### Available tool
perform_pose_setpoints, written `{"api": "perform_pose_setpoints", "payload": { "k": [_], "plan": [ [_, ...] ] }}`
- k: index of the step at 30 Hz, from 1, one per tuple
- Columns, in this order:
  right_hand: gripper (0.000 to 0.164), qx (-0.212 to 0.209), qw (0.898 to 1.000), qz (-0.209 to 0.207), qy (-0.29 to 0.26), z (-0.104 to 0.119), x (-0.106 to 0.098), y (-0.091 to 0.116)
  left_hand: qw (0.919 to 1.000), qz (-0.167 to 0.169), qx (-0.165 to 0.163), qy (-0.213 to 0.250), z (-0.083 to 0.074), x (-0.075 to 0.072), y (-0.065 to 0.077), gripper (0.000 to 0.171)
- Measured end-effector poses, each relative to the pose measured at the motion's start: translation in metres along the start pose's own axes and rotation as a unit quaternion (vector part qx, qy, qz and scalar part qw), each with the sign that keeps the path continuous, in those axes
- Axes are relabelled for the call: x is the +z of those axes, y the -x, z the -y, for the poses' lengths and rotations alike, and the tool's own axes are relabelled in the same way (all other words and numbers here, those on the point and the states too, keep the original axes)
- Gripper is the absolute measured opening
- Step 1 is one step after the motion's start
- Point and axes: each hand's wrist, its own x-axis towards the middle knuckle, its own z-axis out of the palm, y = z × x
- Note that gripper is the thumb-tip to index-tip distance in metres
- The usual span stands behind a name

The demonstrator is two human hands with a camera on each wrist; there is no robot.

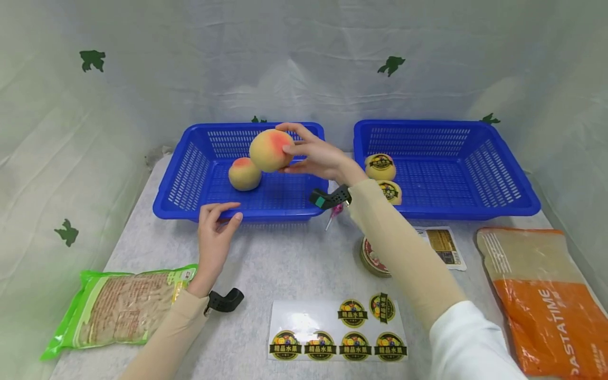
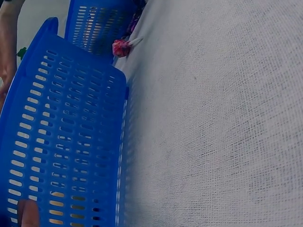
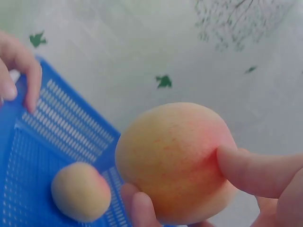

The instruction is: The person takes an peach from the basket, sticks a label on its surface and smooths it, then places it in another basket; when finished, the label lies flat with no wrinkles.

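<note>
A yellow peach with a red blush (image 1: 268, 151) is held in my right hand (image 1: 318, 155), thumb on one side and fingers round the other, up above the left blue basket (image 1: 176, 190). A second peach (image 1: 244, 175) sits on that basket's floor, just left of the raised one. My left hand (image 1: 216, 237) grips the basket's front rim; in the left wrist view its thumb (image 2: 29, 215) lies against the outer wall, and fingers (image 3: 32, 85) hang over the inside in the right wrist view.
The right blue basket (image 1: 475, 211) holds two peaches with round labels (image 1: 380, 168). A sheet of fruit stickers (image 1: 304, 319) lies in front. Around are a green-edged bag (image 1: 128, 306), an orange bag (image 1: 551, 306), a round tin (image 1: 372, 261), a flat packet (image 1: 446, 245) and a lollipop (image 2: 121, 48).
</note>
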Motion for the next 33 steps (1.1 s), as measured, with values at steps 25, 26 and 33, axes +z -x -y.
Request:
{"api": "perform_pose_setpoints", "payload": {
  "k": [25,26,33],
  "plan": [
    [0.038,0.001,0.987,0.081,-0.138,-0.074,-0.035,0.151,0.9995,-0.006,-0.031,-0.01,0.018,-0.002,-0.003,0.028],
    [0.038,0.005,0.986,0.085,-0.144,-0.08,-0.035,0.153,0.9995,-0.006,-0.031,-0.01,0.014,-0.001,-0.002,0.028],
    [0.038,0.04,0.979,0.094,-0.176,-0.118,-0.033,0.159,0.9995,-0.002,-0.008,-0.029,-0.014,0.006,0.004,0.028]
  ]
}}
